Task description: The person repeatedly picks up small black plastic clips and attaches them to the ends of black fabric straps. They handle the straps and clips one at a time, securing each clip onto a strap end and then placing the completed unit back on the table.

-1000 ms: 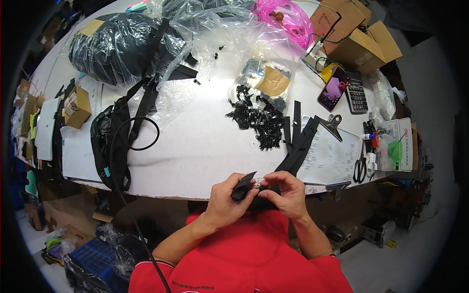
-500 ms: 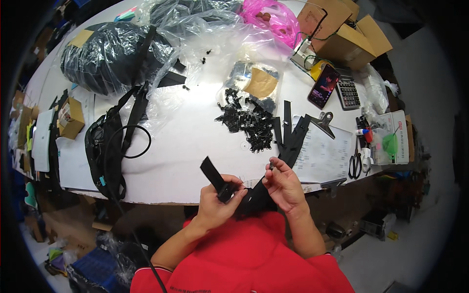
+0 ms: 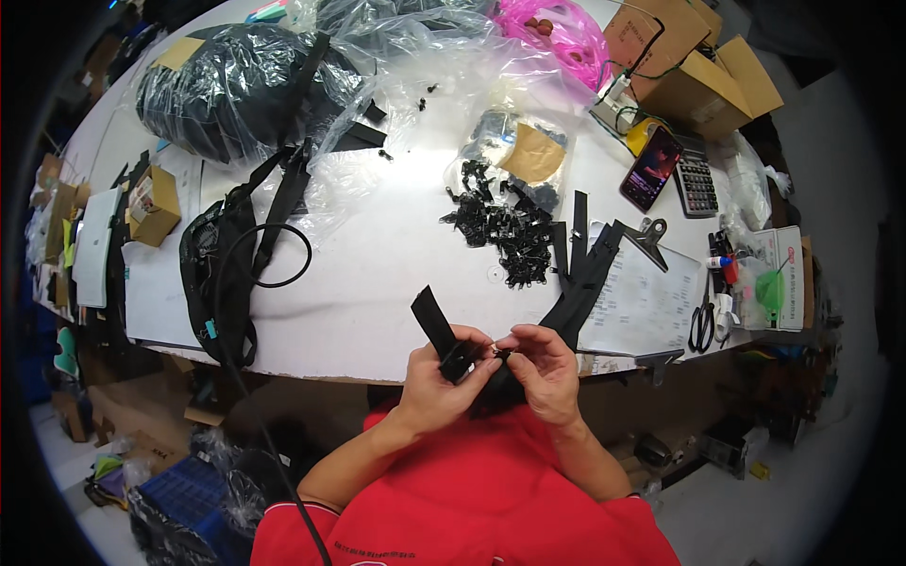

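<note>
My left hand (image 3: pixel 434 389) is closed round a black strap (image 3: pixel 432 317), whose flat end sticks up past the thumb. Just over the table's front edge, my right hand (image 3: pixel 550 379) meets the left one, its thumb and fingertips pinching a small black fitting (image 3: pixel 503 354) against the strap. The fingers partly cover that spot. More black straps (image 3: pixel 587 283) run from the table down toward my lap, beside the right hand. Beyond my hands lies a heap of small black fittings (image 3: pixel 514 236), too fine to make out singly.
A clear bag of brown and dark items (image 3: pixel 536 156) lies behind the heap. At right are a clipboard with paper (image 3: pixel 634 302), a phone (image 3: pixel 651 170), a calculator (image 3: pixel 696 184) and scissors (image 3: pixel 701 325). A black mesh bag (image 3: pixel 215 274) and large plastic-wrapped bundle (image 3: pixel 226 99) occupy the left.
My right hand has come down and left with the small fitting, from apart to touching the left hand's fingertips. The table scene has shifted slightly rightward in view.
</note>
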`<state>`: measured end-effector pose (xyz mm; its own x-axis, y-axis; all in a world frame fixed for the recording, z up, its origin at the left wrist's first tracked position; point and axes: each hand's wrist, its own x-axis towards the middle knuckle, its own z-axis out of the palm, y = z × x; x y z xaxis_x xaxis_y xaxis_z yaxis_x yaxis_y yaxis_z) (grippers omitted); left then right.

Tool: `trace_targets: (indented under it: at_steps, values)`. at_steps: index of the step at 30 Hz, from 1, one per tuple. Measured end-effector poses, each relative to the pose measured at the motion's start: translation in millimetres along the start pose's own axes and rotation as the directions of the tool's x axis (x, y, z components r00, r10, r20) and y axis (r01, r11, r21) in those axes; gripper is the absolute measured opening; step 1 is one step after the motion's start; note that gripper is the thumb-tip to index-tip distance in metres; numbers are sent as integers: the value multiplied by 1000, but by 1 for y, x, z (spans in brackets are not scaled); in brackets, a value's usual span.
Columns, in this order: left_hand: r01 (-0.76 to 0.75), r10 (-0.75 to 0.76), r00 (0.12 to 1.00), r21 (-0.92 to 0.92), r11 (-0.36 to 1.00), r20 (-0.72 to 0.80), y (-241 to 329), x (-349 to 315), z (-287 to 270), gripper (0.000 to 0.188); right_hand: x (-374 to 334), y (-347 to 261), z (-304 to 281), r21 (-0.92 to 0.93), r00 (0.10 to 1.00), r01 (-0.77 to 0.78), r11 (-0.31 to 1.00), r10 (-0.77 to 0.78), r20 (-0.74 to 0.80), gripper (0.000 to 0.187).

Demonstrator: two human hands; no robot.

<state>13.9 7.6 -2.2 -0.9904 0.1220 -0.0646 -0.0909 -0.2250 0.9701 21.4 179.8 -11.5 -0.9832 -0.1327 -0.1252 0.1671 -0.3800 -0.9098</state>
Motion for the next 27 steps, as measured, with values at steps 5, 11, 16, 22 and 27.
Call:
trace_targets:
  at_steps: [5,11,16,22,27]
  values:
    - [-9,9,1000,15,1000,-1,0,1,1,21,-3,3,-2,-82,997,76,994,-78,-17,34]
    - [-5,3,1000,74,997,28,0,-1,0,23,6,-19,-1,-595,938,332,732,-320,130,23]
    - [-2,-9,998,174,985,64,-6,-3,-5,23,14,-53,-7,-790,925,377,483,-151,349,21]
    - [11,-19,998,149,989,54,-1,-3,-4,24,15,-27,-20,12,987,-55,998,56,-151,36]
    - [30,-33,999,78,996,34,-3,-1,-4,24,5,-9,-10,37,995,-67,997,69,-68,51]
